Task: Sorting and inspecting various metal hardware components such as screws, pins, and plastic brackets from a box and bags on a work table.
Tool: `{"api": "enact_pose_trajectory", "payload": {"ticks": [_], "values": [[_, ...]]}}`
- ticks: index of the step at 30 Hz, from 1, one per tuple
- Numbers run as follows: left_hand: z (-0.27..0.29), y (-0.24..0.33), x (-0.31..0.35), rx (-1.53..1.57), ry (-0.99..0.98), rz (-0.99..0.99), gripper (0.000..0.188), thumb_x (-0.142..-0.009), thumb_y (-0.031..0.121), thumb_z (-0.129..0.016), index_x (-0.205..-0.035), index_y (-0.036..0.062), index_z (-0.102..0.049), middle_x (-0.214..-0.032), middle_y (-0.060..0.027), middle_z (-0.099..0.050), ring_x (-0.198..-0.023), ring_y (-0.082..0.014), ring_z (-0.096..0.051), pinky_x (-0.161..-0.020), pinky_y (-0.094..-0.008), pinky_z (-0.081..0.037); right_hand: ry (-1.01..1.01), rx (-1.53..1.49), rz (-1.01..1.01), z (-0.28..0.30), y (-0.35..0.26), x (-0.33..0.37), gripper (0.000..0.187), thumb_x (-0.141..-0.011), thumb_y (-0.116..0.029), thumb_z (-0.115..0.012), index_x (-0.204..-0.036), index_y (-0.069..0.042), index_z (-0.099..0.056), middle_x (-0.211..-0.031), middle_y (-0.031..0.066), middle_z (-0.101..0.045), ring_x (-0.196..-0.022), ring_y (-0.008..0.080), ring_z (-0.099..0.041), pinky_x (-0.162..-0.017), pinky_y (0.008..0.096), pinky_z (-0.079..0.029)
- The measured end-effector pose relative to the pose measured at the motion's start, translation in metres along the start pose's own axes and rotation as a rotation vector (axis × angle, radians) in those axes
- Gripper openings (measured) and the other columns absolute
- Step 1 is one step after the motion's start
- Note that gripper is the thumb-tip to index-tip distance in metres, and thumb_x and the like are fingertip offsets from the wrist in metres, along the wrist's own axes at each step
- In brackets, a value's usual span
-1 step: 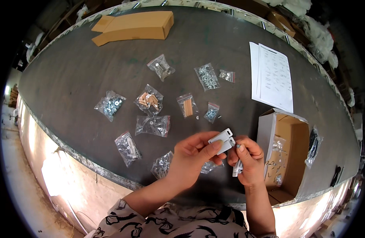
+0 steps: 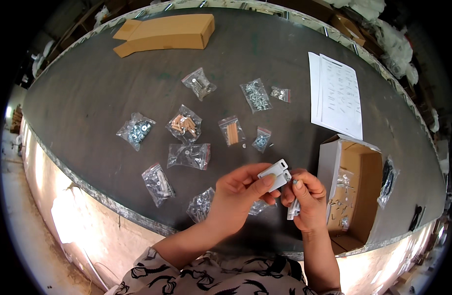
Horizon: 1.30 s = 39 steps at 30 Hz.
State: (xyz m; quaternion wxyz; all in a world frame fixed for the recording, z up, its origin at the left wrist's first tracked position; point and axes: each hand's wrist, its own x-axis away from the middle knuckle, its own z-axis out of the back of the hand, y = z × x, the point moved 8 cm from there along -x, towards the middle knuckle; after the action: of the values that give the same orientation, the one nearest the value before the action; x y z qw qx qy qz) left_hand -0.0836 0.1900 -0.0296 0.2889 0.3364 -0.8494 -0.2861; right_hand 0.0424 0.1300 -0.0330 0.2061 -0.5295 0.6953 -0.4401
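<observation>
Near the front of the dark table, my left hand point(image 2: 238, 194) pinches two flat light-grey plastic pieces point(image 2: 274, 175) with slotted ends, thumb on top. Close on its right, my right hand point(image 2: 307, 199) is closed around more light-grey pieces point(image 2: 293, 209), which poke out below its fingers. A tiny bluish bit shows at the right thumb tip, too small to name. The hands are very near each other. Partly behind my left hand lies a clear bag of small metal parts point(image 2: 200, 205), and another clear bag point(image 2: 258, 207) shows beneath the fingers.
An open cardboard box point(image 2: 356, 191) with loose hardware stands right of my hands. Several zip bags hold wooden dowels point(image 2: 185, 124), screws point(image 2: 257, 95) and bolts point(image 2: 137, 130). Printed sheets point(image 2: 336, 96) lie at the back right, a brown carton point(image 2: 169, 33) at the back left.
</observation>
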Motion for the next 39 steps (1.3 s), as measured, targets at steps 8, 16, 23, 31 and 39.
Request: {"api": "enact_pose_trajectory", "payload": {"ticks": [8, 16, 23, 31, 39], "values": [[-0.008, -0.003, 0.003, 0.059, -0.021, -0.071, 0.030, -0.090, 0.005, -0.054, -0.119, -0.0020, -0.052, -0.100, -0.0131, -0.064, -0.081, -0.0192, -0.065, -0.066, -0.0277, -0.054, 0.067, -0.016, 0.033, -0.002, -0.002, 0.005, 0.013, -0.085, -0.006, -0.061, -0.097, -0.002, -0.064, -0.098, 0.0094, -0.058, -0.062, 0.0114, -0.055, -0.054, 0.0234, -0.045], [-0.015, -0.004, 0.005, 0.113, 0.001, -0.062, 0.032, -0.088, 0.010, -0.060, -0.116, -0.0039, -0.053, -0.097, -0.0104, -0.064, -0.082, -0.0140, -0.062, -0.072, -0.0245, -0.051, 0.101, -0.002, 0.085, -0.001, -0.006, 0.007, 0.014, -0.086, -0.006, -0.060, -0.099, -0.002, -0.063, -0.098, 0.0093, -0.058, -0.064, 0.0112, -0.054, -0.055, 0.0237, -0.045], [-0.018, -0.005, 0.004, 0.137, -0.022, -0.084, 0.029, -0.089, 0.004, -0.055, -0.117, -0.0027, -0.053, -0.100, -0.0144, -0.064, -0.084, -0.0208, -0.065, -0.070, -0.0289, -0.055, 0.082, -0.022, 0.090, -0.001, -0.007, 0.005, 0.014, -0.087, -0.007, -0.059, -0.100, -0.003, -0.063, -0.099, 0.0087, -0.059, -0.065, 0.0106, -0.054, -0.056, 0.0227, -0.045], [-0.029, -0.001, 0.007, 0.162, 0.004, -0.067, 0.033, -0.088, 0.008, -0.060, -0.116, -0.0060, -0.052, -0.098, -0.0099, -0.063, -0.082, -0.0130, -0.061, -0.073, -0.0245, -0.051, 0.091, -0.071, 0.124, -0.005, -0.007, 0.002, 0.013, -0.089, -0.009, -0.057, -0.101, -0.005, -0.063, -0.103, 0.0083, -0.059, -0.075, 0.0100, -0.055, -0.061, 0.0226, -0.047], [-0.039, 0.006, 0.011, 0.148, 0.004, -0.104, 0.033, -0.088, 0.008, -0.060, -0.117, -0.0057, -0.052, -0.098, -0.0099, -0.063, -0.082, -0.0127, -0.061, -0.074, -0.0248, -0.051, -0.064, -0.157, 0.101, -0.013, -0.011, 0.000, 0.013, -0.092, -0.015, -0.054, -0.103, -0.011, -0.059, -0.107, 0.0058, -0.058, -0.084, 0.0115, -0.058, -0.072, 0.0235, -0.049]]}}
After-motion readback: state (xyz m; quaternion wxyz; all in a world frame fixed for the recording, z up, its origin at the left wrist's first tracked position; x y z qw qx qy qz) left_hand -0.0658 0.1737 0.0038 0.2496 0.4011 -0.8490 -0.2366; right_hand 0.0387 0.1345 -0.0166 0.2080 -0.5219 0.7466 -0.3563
